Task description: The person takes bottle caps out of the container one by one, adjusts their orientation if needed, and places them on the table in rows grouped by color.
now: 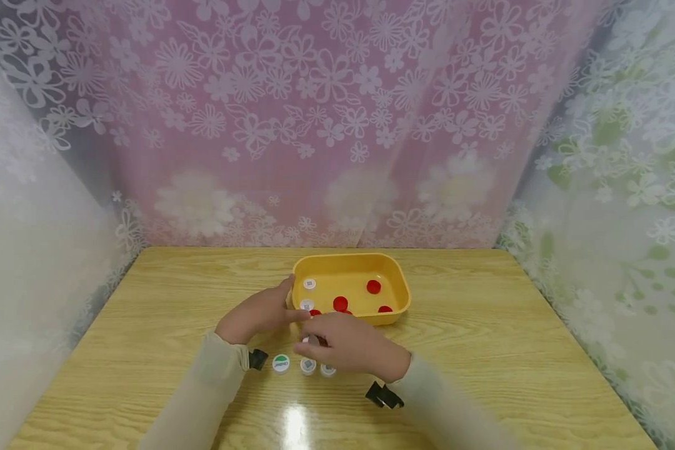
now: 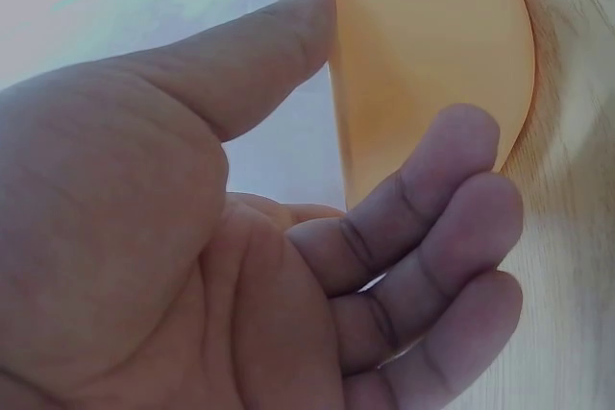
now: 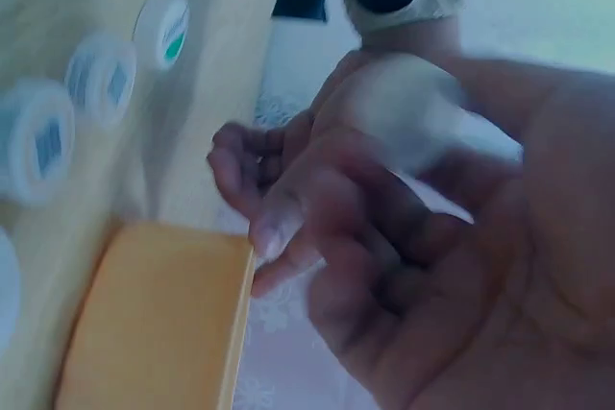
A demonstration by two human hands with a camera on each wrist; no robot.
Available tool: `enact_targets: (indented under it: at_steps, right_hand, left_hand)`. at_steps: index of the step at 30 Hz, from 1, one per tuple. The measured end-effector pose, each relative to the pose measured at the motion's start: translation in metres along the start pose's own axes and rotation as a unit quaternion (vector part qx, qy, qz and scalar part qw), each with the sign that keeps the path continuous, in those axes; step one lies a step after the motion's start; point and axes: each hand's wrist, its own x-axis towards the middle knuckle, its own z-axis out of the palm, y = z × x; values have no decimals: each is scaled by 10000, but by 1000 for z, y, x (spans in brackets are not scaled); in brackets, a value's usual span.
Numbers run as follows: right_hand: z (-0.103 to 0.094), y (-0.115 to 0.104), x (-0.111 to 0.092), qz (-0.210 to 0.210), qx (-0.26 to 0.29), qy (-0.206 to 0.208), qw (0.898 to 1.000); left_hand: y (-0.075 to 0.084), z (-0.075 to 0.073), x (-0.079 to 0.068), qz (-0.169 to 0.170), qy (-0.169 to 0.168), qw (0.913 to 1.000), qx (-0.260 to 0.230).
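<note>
A yellow plastic tray [image 1: 351,257] holds red caps [image 1: 374,287] and white caps [image 1: 309,284]. My left hand [image 1: 257,317] is at its left end, thumb and index finger extended at the rim. In the left wrist view the other fingers [image 2: 466,228] bend loosely before the tray's outer wall [image 2: 423,55]. My right hand [image 1: 345,344], just in front of the tray, pinches a white cap [image 3: 399,108], blurred in the right wrist view. On the table below lie a white cap with green print [image 1: 280,364] and white caps with square marks [image 1: 307,365], one partly behind the right hand.
The wooden table [image 1: 472,375] extends to both sides of the tray. A pink floral curtain [image 1: 326,125] hangs behind it, with pale floral curtains [image 1: 613,250] at the sides. Dark straps [image 1: 385,395] sit at both wrists.
</note>
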Motion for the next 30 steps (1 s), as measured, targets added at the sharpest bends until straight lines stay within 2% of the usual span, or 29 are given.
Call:
enact_targets:
  at_steps: [4,8,19,24,30]
  right_hand:
    - [13,-4,-4,-334,-477,-653,9962]
    - [26,-14,-4,-548,-822,-958,9905]
    - [55,-30,-5,-788,-1610,-749,9809]
    - [61,-29,-2,-1014,-1921,-584,9744]
    - [64,-29,-2,-1025,-2028,-666,9716]
  left_hand:
    - [1,1,0,-65,-36,9999,-72]
    - [0,0,-2,-78,-24,9998,-173]
    - [1,-3,-2,-88,11,10000,-32]
    - [1,-3,0,-154,24,9999,38]
    - [0,-1,1,-140,-52,9999,47]
